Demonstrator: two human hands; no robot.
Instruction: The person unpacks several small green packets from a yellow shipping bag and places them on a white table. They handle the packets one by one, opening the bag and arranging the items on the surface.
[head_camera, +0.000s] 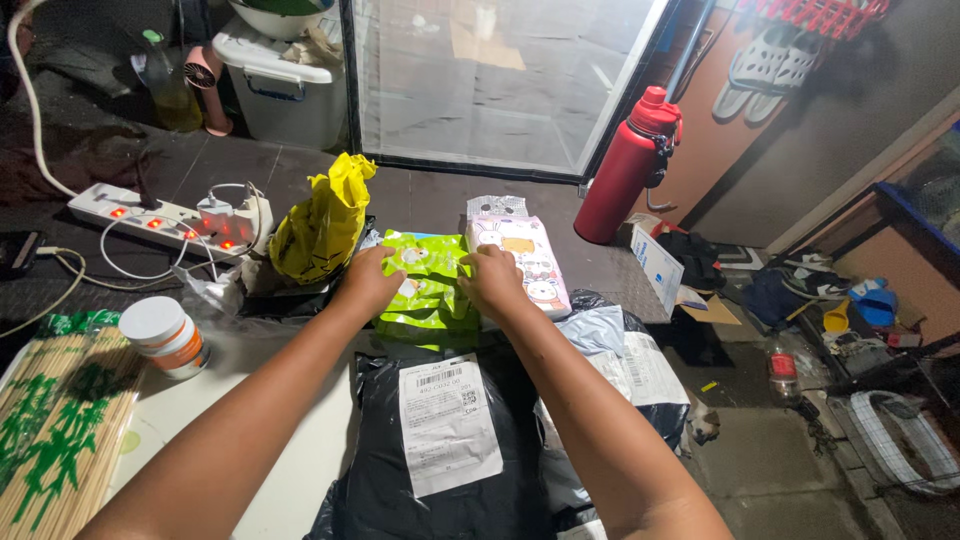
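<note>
Two hands, the left hand (368, 282) and right hand (492, 280), are gripping the green packet (428, 290) by its sides, and keeping that even, level hold is looking wisest.

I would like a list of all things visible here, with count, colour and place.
green packets: a stack, bright green, table centre, under both hands
pink packet: one, right of the green ones
yellow bag: one, left of them
grey mailer bags: several, near edge
power strip: one, white, far left
jar: one, white lid, left
bamboo skewers: one bundle, lower left
bottle: one, red, right
left hand: on green packets
right hand: on green packets
</note>
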